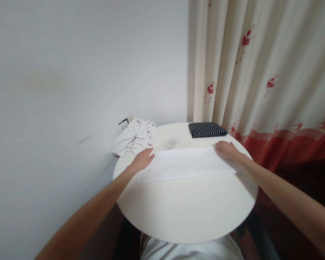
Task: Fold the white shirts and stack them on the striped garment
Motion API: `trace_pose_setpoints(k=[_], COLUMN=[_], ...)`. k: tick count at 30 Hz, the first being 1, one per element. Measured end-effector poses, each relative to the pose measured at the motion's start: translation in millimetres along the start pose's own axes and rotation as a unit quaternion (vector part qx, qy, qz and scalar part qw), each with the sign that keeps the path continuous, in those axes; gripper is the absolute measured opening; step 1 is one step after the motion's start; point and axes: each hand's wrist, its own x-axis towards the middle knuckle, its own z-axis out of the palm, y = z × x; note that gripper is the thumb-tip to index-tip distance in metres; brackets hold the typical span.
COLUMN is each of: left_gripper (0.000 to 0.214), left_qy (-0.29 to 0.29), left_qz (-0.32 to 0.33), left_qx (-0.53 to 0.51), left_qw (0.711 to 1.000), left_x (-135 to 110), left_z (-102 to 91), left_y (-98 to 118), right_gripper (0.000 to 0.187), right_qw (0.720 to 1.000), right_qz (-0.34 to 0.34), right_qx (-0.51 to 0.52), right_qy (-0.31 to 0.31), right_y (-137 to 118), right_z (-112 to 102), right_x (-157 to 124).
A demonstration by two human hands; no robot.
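Observation:
A white cloth, folded into a long flat strip, lies across the middle of the round table. My left hand rests at its left end, fingers stretched forward and thumb apart. At the far right corner of the strip, my right hand lies on the fabric with its fingers extended, pointing inward. Neither hand visibly grips the cloth. Whether the strip is a garment or a towel cannot be made out.
The white round table stands against a wall. A crumpled white garment is heaped at its back left, by a wall socket. A folded black-and-white striped cloth lies at the back right, near the flowered curtain.

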Motion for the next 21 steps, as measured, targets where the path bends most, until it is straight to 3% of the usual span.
trace_pose_setpoints(k=[3, 6, 10, 14, 17, 21], left_gripper=[0.042, 0.031, 0.03, 0.029, 0.028, 0.028], left_qy=[-0.01, -0.004, 0.012, -0.011, -0.032, -0.006], left_qz=[0.036, 0.061, 0.087, 0.117, 0.105, 0.094], left_qx=[-0.025, -0.04, -0.058, -0.114, -0.139, -0.124], left_qw=[0.999, 0.997, 0.994, 0.986, 0.984, 0.988], left_x=[32.6, 43.0, 26.5, 5.8, -1.3, -5.3], left_z=[-2.1, 4.7, 13.3, 8.3, 2.7, 5.8], left_y=[5.6, 5.0, -4.5, -12.9, -13.0, -10.2], right_gripper=[0.037, 0.031, 0.024, 0.021, 0.02, 0.016], right_qw=[0.999, 0.997, 0.987, 0.968, 0.972, 0.984], right_qz=[-0.024, -0.048, -0.087, -0.103, -0.097, -0.092], right_qx=[0.026, 0.044, 0.11, 0.196, 0.183, 0.126], right_qy=[-0.035, -0.05, -0.082, -0.116, -0.114, -0.089], right_y=[-2.9, 1.3, 9.0, 10.4, 7.9, 3.5], right_z=[-9.0, -15.1, -22.3, -27.0, -27.1, -29.6], right_x=[15.8, 18.9, 1.5, -16.8, -22.9, -28.1])
